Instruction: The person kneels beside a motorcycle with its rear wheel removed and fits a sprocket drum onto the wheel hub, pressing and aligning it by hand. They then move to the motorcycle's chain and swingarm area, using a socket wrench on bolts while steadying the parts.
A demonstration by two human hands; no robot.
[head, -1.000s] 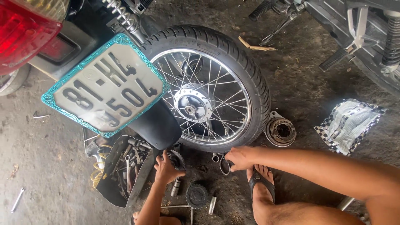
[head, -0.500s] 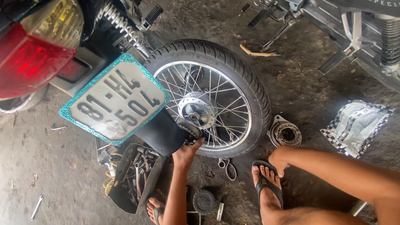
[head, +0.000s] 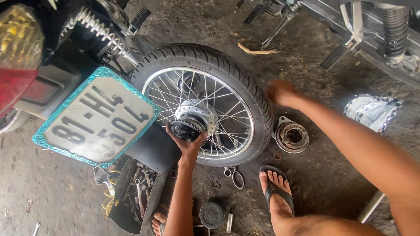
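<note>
Head view: my left hand grips the heavy, rigid wheel at its hub; right hand blurred, grip unclear.

Both arms are bare all the way up, no sleeves, no gloves, no watch or rings that show on the left hand or the right hand, which is a bit blurred. A bare leg ends in a dark flip-flop with a thong strap.
</note>
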